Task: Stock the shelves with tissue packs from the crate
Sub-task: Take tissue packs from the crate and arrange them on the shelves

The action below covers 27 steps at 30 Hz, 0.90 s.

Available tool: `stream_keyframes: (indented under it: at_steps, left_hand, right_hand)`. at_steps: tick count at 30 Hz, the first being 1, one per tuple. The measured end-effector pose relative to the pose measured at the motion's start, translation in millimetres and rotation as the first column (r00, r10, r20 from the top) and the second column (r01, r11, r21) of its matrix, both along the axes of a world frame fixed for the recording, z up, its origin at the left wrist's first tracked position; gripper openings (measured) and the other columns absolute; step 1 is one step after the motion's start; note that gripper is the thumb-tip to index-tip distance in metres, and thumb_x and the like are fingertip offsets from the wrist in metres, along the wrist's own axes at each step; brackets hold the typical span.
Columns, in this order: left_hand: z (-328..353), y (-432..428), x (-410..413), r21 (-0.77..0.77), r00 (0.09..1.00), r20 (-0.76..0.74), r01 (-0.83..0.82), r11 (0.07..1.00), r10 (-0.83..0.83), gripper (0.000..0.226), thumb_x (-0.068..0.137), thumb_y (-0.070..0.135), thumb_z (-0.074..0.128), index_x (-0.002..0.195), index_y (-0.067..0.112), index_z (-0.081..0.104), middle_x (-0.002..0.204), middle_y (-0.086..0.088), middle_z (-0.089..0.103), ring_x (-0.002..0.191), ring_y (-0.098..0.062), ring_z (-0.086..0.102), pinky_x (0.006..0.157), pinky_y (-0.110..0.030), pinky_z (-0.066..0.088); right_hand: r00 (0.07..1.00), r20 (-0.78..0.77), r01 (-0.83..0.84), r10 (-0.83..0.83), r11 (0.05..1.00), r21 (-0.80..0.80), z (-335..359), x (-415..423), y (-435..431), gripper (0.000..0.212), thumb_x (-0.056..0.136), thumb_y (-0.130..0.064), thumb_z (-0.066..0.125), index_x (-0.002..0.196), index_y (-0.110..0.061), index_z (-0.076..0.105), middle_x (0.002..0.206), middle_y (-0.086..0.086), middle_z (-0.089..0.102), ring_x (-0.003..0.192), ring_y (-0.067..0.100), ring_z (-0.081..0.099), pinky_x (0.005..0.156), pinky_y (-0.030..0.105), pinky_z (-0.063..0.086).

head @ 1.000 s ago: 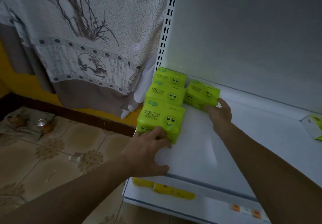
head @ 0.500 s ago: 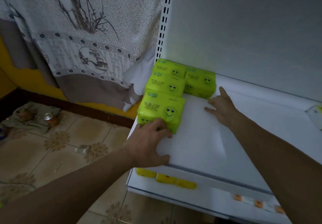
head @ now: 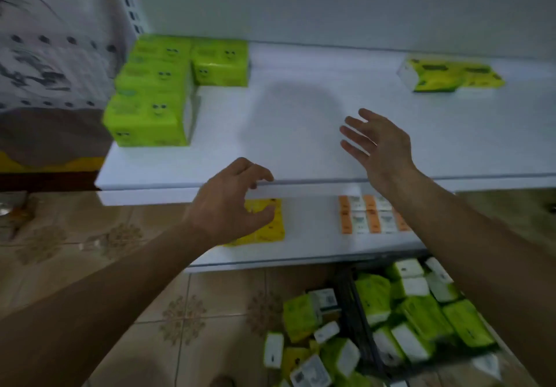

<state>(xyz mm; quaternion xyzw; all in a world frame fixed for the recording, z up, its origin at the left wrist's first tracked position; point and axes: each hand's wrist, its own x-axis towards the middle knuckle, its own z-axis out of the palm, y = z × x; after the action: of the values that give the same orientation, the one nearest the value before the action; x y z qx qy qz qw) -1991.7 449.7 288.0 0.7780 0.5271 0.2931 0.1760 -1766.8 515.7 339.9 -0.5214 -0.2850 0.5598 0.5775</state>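
Several lime-green tissue packs with smiley faces stand in the back left corner of the white shelf. Another green and yellow pack lies alone at the shelf's back right. My left hand hovers at the shelf's front edge, fingers loosely curled, holding nothing. My right hand hangs over the shelf's middle with fingers spread, empty. On the floor at lower right a dark crate holds several green packs, and more loose packs lie beside it.
A lower shelf carries a yellow pack and orange-and-white packs. A patterned curtain hangs at the left beside the shelf upright. Tiled floor lies below.
Both hands have let go of the green packs and drawn back toward me and to the right. The view has swung right and down, bringing the crate into sight.
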Motion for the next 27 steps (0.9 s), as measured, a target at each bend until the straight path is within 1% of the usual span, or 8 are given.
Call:
stream_keyframes:
  at_steps: [7,11,14,16,20,22,24,27]
  left_hand:
    - [-64.5,-64.7,171.1,-0.036,0.97,0.125,0.213,0.976,-0.207,0.04,0.072,0.041,0.052,0.101,0.015,0.064,0.091,0.008,0.052,0.076,-0.001,0.05,0.062,-0.02,0.044]
    - [-120.5,-85.0,238.5,-0.255,0.943,0.225,0.298,0.92,-0.243,0.033,0.072,0.033,0.06,0.104,0.024,0.061,0.098,-0.003,0.059,0.077,-0.007,0.057,0.069,-0.016,0.042]
    - [-186.4,-102.0,278.5,-0.511,0.926,0.341,0.326,0.796,-0.16,0.033,0.077,0.025,0.068,0.103,0.037,0.052,0.104,0.001,0.06,0.087,-0.01,0.061,0.079,-0.027,0.048]
    - [-228.6,-114.4,291.8,-0.617,0.939,0.325,0.301,0.727,-0.113,0.039,0.081,0.014,0.071,0.111,0.03,0.051,0.107,0.006,0.055,0.091,-0.011,0.059,0.08,-0.029,0.048]
    - [-293.0,-111.0,300.5,-0.717,0.945,0.242,0.328,0.615,-0.222,0.038,0.084,0.013,0.067,0.11,0.033,0.048,0.1,0.02,0.049,0.082,0.01,0.052,0.074,-0.012,0.048]
    - [-316.0,-99.5,301.4,-0.716,0.943,0.236,0.332,0.614,-0.234,0.041,0.081,0.01,0.069,0.104,0.036,0.048,0.1,0.016,0.052,0.077,0.012,0.054,0.072,-0.014,0.049]
    - [-333.5,-84.6,304.2,-0.7,0.942,0.234,0.335,0.631,-0.241,0.043,0.078,0.007,0.07,0.104,0.035,0.049,0.108,0.006,0.053,0.076,0.014,0.054,0.067,-0.008,0.046]
    - [-356.5,-62.1,306.9,-0.679,0.928,0.228,0.368,0.635,-0.294,0.045,0.076,0.002,0.072,0.109,0.026,0.051,0.115,0.0,0.05,0.076,0.014,0.054,0.062,-0.003,0.042]
  right_hand:
    - [0.977,0.113,0.188,-0.181,0.981,-0.05,-48.8,156.4,-110.2,0.017,0.09,-0.003,0.048,0.093,-0.012,0.063,0.082,0.006,0.068,0.072,0.015,0.066,0.067,0.024,0.056]
    - [0.956,0.2,0.247,-0.213,0.955,-0.164,-116.9,216.3,-160.8,0.014,0.089,-0.002,0.054,0.094,-0.012,0.064,0.083,0.006,0.067,0.074,0.016,0.064,0.064,0.022,0.055]
    - [0.936,0.299,0.278,-0.185,0.911,-0.305,-196.4,251.5,-208.1,0.011,0.089,-0.006,0.058,0.097,-0.01,0.066,0.083,0.005,0.065,0.077,0.015,0.063,0.065,0.024,0.055]
    - [0.941,0.312,0.255,-0.129,0.877,-0.407,-250.5,267.5,-230.8,0.019,0.089,-0.008,0.06,0.108,-0.007,0.062,0.09,0.005,0.064,0.082,0.016,0.062,0.066,0.024,0.054]
    - [0.949,0.306,0.241,-0.079,0.806,-0.54,-344.8,273.2,-252.7,0.018,0.088,-0.012,0.062,0.106,-0.014,0.059,0.087,-0.001,0.063,0.084,0.02,0.06,0.072,0.033,0.051]
    - [0.938,0.339,0.271,-0.076,0.77,-0.578,-384.6,266.2,-250.5,0.006,0.087,-0.017,0.064,0.092,-0.02,0.064,0.083,-0.005,0.063,0.084,0.021,0.061,0.081,0.044,0.049]
    - [0.923,0.365,0.331,-0.123,0.736,-0.59,-419.9,255.7,-237.6,0.014,0.084,-0.02,0.066,0.074,-0.028,0.063,0.079,-0.004,0.063,0.088,0.025,0.06,0.09,0.05,0.047]
    - [0.9,0.369,0.425,-0.233,0.657,-0.623,-463.5,237.3,-212.9,0.021,0.077,-0.043,0.069,0.073,-0.023,0.062,0.081,0.005,0.065,0.092,0.031,0.063,0.087,0.051,0.05]
